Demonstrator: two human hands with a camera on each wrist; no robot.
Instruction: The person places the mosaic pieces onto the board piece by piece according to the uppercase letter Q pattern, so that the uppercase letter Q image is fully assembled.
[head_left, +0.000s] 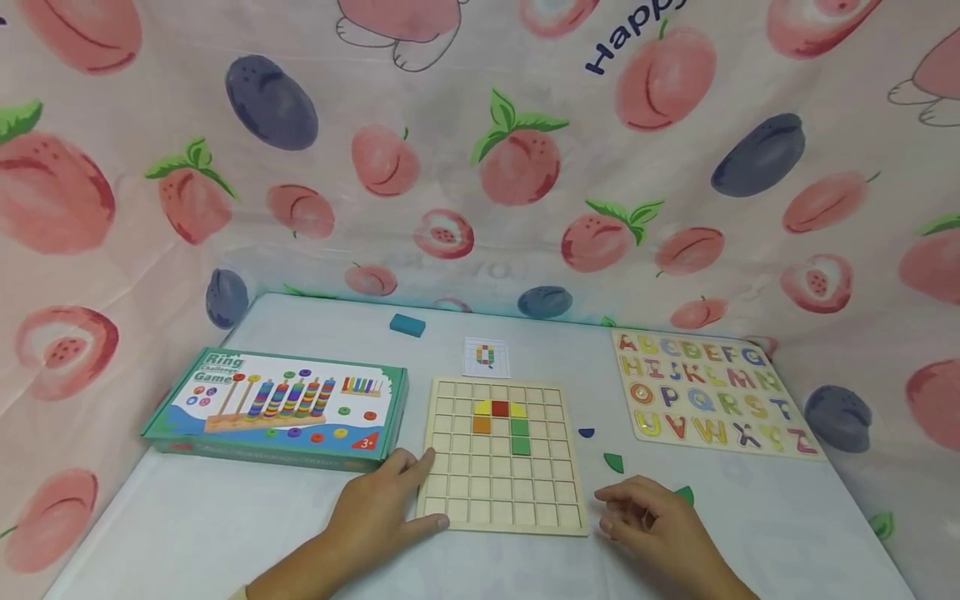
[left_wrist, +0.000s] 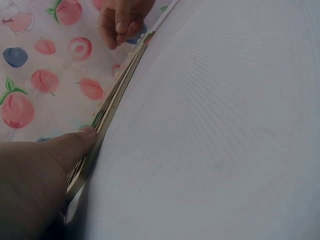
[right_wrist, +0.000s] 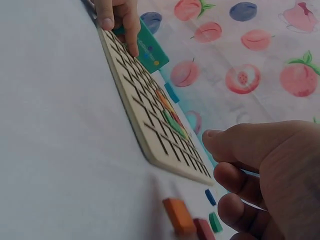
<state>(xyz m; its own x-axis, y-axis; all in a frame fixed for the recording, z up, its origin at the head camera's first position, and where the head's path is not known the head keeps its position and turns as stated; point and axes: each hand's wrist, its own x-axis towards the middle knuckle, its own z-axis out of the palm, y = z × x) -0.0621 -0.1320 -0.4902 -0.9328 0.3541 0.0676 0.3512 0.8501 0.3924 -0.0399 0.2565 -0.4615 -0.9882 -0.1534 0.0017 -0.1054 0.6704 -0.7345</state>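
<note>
A wooden grid board (head_left: 457, 508) lies flat in the head view. Near its top sit a red square (head_left: 500, 408) between yellow pieces (head_left: 517, 410), an orange square (head_left: 482, 425) and two green squares (head_left: 520, 437). My left hand (head_left: 382, 500) rests at the board's left edge, thumb and index finger extended onto the rim. Right of the board hovers my right hand (head_left: 652, 521), fingers loosely bent, nothing visible between them. Near it lie a blue half-round piece (head_left: 587, 432) and green pieces (head_left: 614, 462). Orange (right_wrist: 179, 215) and red (right_wrist: 204, 229) blocks show below it in the right wrist view.
A small pattern card (head_left: 486, 357) lies behind the board, with a teal block (head_left: 407, 325) farther back. On the left is a Ring Challenge Game box (head_left: 277, 408); on the right, an alphabet board (head_left: 712, 392). A fruit-print curtain (head_left: 480, 167) encloses the table.
</note>
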